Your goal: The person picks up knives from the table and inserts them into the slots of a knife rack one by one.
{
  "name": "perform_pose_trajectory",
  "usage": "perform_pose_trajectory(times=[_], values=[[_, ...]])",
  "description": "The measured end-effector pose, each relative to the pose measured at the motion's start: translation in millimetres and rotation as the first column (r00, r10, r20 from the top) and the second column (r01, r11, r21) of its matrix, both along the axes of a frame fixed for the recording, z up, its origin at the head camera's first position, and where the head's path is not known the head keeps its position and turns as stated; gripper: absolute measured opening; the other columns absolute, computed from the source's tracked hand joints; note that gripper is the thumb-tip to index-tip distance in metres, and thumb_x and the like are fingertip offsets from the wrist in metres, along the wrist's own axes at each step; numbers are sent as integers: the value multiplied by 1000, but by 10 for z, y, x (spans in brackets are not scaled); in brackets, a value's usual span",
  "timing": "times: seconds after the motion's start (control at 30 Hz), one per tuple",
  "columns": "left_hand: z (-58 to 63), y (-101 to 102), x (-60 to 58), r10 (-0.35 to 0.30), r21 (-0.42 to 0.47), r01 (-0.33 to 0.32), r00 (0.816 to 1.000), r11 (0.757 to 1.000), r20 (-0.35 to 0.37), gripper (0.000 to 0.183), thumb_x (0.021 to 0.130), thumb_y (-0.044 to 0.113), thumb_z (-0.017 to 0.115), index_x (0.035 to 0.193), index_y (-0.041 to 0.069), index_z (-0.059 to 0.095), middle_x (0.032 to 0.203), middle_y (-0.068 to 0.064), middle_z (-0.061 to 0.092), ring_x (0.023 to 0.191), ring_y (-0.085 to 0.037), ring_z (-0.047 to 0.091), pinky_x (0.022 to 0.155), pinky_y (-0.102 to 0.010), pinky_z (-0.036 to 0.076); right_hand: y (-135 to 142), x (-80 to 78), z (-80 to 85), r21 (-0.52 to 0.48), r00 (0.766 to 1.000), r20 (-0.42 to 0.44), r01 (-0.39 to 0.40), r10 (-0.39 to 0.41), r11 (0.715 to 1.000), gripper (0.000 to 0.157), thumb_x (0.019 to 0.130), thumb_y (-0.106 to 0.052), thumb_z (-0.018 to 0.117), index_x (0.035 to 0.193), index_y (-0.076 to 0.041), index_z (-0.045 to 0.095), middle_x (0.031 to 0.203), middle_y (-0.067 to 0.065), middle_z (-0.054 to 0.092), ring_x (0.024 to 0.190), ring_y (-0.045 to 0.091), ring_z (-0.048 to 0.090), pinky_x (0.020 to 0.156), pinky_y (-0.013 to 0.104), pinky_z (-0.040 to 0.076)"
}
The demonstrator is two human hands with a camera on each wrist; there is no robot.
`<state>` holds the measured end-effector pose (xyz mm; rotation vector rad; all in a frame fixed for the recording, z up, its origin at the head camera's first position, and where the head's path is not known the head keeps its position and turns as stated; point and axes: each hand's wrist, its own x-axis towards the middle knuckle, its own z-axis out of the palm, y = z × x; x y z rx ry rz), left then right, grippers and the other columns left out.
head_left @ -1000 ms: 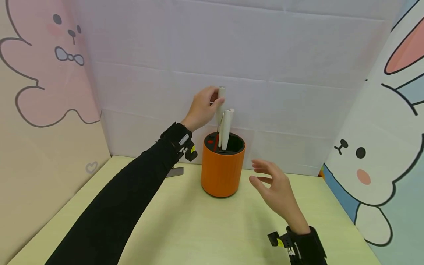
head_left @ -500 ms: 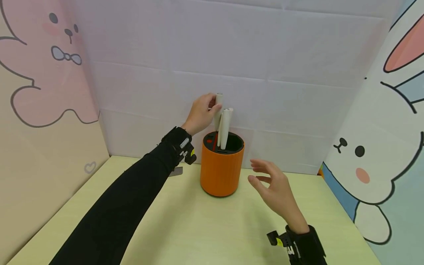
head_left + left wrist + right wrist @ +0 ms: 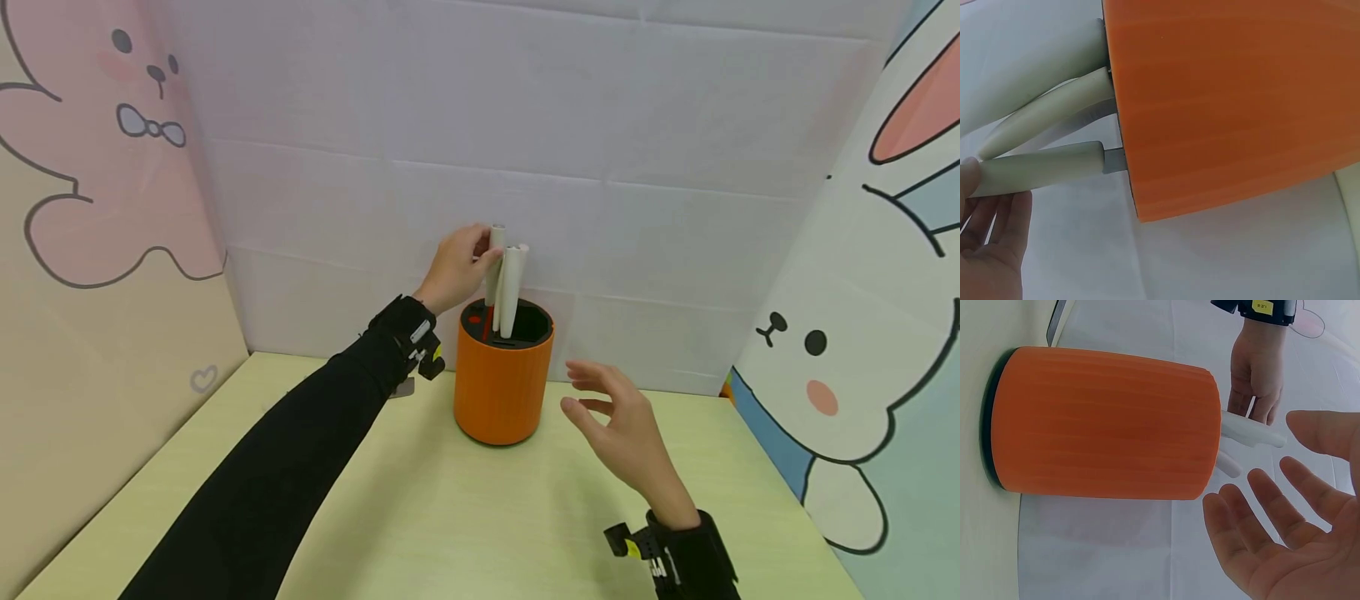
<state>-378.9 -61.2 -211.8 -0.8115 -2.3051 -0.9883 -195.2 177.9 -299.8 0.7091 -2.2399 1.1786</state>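
An orange cylindrical knife holder [image 3: 502, 396] with a black slotted top stands upright near the back of the table. My left hand [image 3: 459, 267] pinches a knife [image 3: 1047, 169] by its pale handle. A short stretch of its metal blade shows in the left wrist view; the rest is hidden inside the holder. Beside it, other pale handles [image 3: 513, 292] stick up from the slots. My right hand [image 3: 618, 425] hovers right of the holder, fingers spread and slightly bent, touching nothing.
A flat grey metal piece [image 3: 403, 387] lies on the table behind my left forearm, mostly hidden. The pale yellow table [image 3: 465, 525] ends at a white back sheet [image 3: 360, 208]. Side panels with cartoon animals stand left and right.
My left hand has moved down with the knife, so its handle sits lower and closer to the holder's top. The right hand has stayed where it was.
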Motion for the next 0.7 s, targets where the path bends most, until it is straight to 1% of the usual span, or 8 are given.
perform_pose_trajectory(times=[0.07, 0.23, 0.37, 0.47, 0.57, 0.7], values=[[-20, 1, 1, 1, -7, -1, 1000, 1000, 2, 23, 98, 22, 56, 117, 8, 57, 101, -2, 57, 93, -12, 54, 83, -24, 48, -5, 15, 14, -4, 1000, 3, 2, -2, 1000, 42, 87, -3, 68, 127, -11, 56, 120, 9, 59, 104, 19, 58, 80, 42, 54], [-44, 4, 20, 3, -13, -2, 1000, 1000, 16, 25, 98, 20, 56, 119, 6, 56, 102, -5, 57, 94, -14, 54, 83, -27, 49, -38, 86, 86, 3, 1000, -5, 3, -3, 1000, 42, 87, -2, 68, 127, -8, 56, 119, 7, 58, 103, 21, 58, 80, 44, 54], [-48, 2, 45, -4, -13, 5, 1000, 1000, 27, 24, 98, 19, 56, 118, 6, 57, 102, -6, 58, 94, -16, 55, 83, -29, 49, -46, 91, 95, 14, 1000, -11, 2, -2, 1000, 42, 87, -2, 68, 127, -6, 55, 119, 8, 58, 102, 22, 58, 80, 46, 54], [-50, 5, 60, -2, -9, 3, 999, 1000, 34, 23, 98, 19, 56, 117, 6, 57, 101, -6, 58, 95, -16, 55, 84, -29, 49, -54, 106, 111, 5, 1000, 0, 5, -5, 1000, 41, 87, 0, 68, 126, -6, 56, 119, 8, 59, 103, 21, 58, 80, 46, 54], [-52, 13, 60, 2, -5, -2, 999, 1000, 40, 24, 98, 19, 56, 118, 5, 57, 103, -6, 58, 95, -16, 56, 84, -29, 49, -31, 62, 61, -3, 1000, 9, 8, -8, 1000, 41, 87, -1, 68, 126, -9, 56, 119, 7, 59, 103, 21, 58, 80, 45, 54], [-58, 24, 56, 10, -7, -10, 998, 1000, 57, 26, 99, 20, 55, 121, 6, 57, 104, -6, 58, 94, -16, 56, 83, -28, 50, 33, -62, -83, 6, 1000, 14, 17, -17, 1000, 45, 87, -5, 69, 128, -14, 55, 120, 3, 58, 104, 17, 57, 81, 42, 54]])
